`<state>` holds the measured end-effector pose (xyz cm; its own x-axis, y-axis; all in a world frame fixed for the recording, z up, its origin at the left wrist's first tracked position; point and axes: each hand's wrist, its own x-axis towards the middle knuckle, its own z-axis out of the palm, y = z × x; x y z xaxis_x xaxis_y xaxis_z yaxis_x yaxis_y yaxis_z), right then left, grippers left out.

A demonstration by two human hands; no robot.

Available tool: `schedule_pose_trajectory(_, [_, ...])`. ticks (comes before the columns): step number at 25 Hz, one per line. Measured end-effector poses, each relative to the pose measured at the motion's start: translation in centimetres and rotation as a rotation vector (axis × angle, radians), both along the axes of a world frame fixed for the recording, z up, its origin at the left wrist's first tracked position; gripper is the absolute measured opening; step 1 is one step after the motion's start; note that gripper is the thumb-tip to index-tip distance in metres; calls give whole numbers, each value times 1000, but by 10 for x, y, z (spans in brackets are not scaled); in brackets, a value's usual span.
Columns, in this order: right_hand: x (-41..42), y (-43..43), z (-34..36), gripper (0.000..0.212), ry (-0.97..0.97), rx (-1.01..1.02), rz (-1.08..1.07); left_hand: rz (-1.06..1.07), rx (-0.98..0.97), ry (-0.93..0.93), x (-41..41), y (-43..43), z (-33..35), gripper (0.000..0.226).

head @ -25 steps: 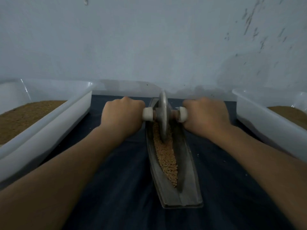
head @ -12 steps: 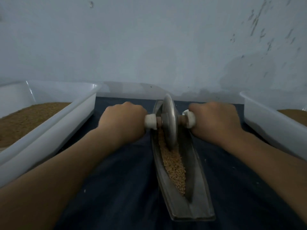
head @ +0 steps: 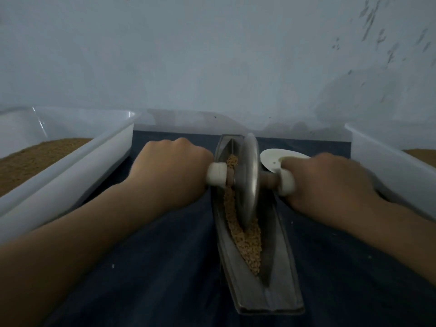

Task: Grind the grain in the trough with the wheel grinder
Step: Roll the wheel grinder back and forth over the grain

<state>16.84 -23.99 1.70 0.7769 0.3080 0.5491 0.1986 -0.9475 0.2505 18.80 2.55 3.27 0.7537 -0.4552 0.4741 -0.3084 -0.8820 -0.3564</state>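
Upright metal wheel grinder (head: 248, 182) stands in grain-filled (head: 247, 241) long trough (head: 278, 267).

Left tub (head: 70, 171), right tub (head: 389, 166), white plate (head: 271, 158), dark cloth (head: 153, 267)

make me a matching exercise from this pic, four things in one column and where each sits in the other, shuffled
Things
1. grain
2. left tub
3. wheel grinder
4. white dish

Places
a. upright between the left hand and right hand, which grip its handles
b. just behind the right hand
c. lying along the trough
d. far left, with brown contents

Pairs: 1-c, 2-d, 3-a, 4-b
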Motion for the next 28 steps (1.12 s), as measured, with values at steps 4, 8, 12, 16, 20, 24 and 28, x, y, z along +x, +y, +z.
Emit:
schedule_pose_trajectory(4, [45,21,12,21,201,172,-150,139,-38,49,38,-27,16,10])
schedule_pose_trajectory(8, [6,3,-2,21,-13,55,-7,44,33,-54,6,-10,3,22])
schedule_pose_trajectory(12, [-7,1,-1,29,-155,-15,74,6,-11,-16,-11,5,-7,32])
schedule_pose_trajectory(16, [36,23,21,20,159,62,-127,166,-105,60,27,-22,7,9])
schedule_pose_trajectory(20, [18,12,12,18,161,90,-85,106,-6,55,12,-18,11,10])
schedule_pose_trajectory(24, [-28,-8,-17,30,-39,75,21,-159,15,-193,-20,1,4,36])
schedule_pose_trajectory(28, [10,10,-3,25,-22,39,-107,55,26,-41,18,-16,4,22])
